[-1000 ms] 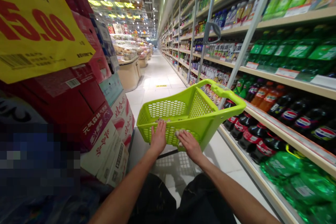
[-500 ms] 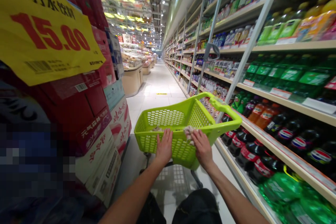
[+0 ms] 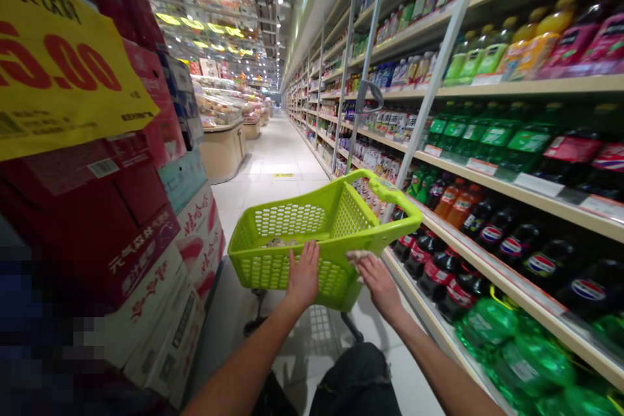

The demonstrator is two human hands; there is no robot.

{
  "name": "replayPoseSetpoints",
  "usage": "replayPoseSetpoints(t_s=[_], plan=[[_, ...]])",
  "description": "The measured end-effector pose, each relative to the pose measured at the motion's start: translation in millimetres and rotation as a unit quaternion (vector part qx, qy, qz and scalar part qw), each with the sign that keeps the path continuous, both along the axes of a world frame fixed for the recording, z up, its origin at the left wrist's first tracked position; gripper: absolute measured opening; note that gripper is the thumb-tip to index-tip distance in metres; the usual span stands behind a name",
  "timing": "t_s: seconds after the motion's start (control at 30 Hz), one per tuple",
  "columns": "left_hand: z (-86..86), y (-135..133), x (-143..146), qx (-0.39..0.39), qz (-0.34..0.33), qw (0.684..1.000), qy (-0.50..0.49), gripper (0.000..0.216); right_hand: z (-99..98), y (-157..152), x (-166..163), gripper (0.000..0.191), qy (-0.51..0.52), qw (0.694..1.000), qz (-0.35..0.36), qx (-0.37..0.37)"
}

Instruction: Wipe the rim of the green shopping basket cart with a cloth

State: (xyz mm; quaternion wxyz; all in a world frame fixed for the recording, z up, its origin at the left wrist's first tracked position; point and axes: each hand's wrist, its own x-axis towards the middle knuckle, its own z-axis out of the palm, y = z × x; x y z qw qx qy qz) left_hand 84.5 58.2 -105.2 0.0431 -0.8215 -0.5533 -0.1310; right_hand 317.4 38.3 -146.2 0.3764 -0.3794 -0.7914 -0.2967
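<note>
shifted since the previous frame: right hand [image 3: 383, 287] and its pale cloth [image 3: 358, 257] sit further toward the handle [image 3: 390, 194] of the green shopping cart [image 3: 336, 260]; cloth overlapped the near rim then, now lies just below it on the outer side wall. cart as a whole appears further left in view — possibly head turn.

right hand: fingers bent over the cloth, gripping it against the wall, crumpled edge showing past the fingertips. left hand [image 3: 303, 276]: fingers straight and close together, laid over the near rim around the middle of that side; palm side hidden, no way to say whether anything is under it.

key relation: cart directly ahead of both arms, long axis running crosswise to the body, handle to the right and tilted away from the wearer. right hand is the nearer one to the handle, which lies up and rightward of it, apart from the fingers. cloth is at the right fingertips, left hand well clear of it.

inside the basket, past the left fingertips — small pale objects [image 3: 277, 242], too small to identify.

surroundings: stacked cartons [image 3: 190, 234] at left, drink shelves [image 3: 511, 86] at right, tiled floor [image 3: 273, 192] beneath.
</note>
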Motion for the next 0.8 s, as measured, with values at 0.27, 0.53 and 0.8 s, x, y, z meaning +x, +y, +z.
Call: replayPoseSetpoints(t_s=[0.27, 0.53, 0.8], plan=[[3.8, 2, 4, 0.003, 0.004, 1.000, -0.016, 0.072, 58.5, 2, 38, 0.053, 0.126, 0.987, -0.095, 0.029], [2.8, 3, 5, -0.003, 0.020, 1.000, 0.000, 0.072, 59.2, 31, -26, 0.042, -0.005, 0.998, -0.003, -0.058], [1.5, 2, -4, -0.014, 0.045, 0.999, -0.017, 0.076, 92.2, 34, 32, 0.045, 0.084, 0.977, -0.193, -0.032]])
